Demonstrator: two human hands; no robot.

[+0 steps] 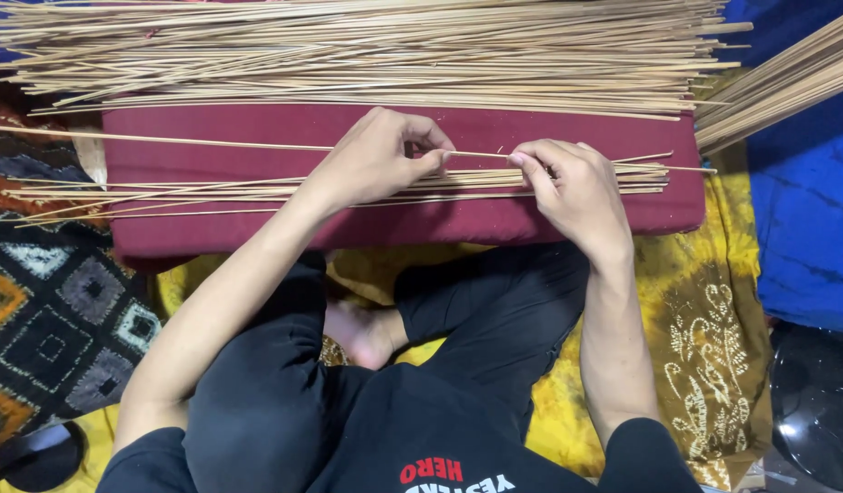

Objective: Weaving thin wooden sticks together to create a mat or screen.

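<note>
- Pinching one thin stick (481,155) between them, the left hand (376,160) and right hand (577,187) meet near the middle of the cushion (403,228); the stick runs lengthwise across it, its far ends reaching toward both side edges.
- Left hand: thumb and forefinger closed on the stick, the other fingers curled in.
- Right hand: fingertips closed on the same stick just beside the left's grip, palm turned down over the small bundle.
- Under both hands lies the small bundle (257,190), a loose sheaf of sticks along the cushion's near half, ends splayed past its left edge.
- Along the cushion's far edge sits the big pile (367,50), by far the larger share (so, as a judgement, most of the sorting looks left to do, and only the small bundle handled).
- A single stick (166,140) lies apart between pile and bundle.
- More sticks (778,82) slant off the right corner, over blue cloth (805,219).
- Below, crossed legs in dark trousers rest on a yellow patterned cloth (705,338); a patterned rug (47,301) lies at left.
</note>
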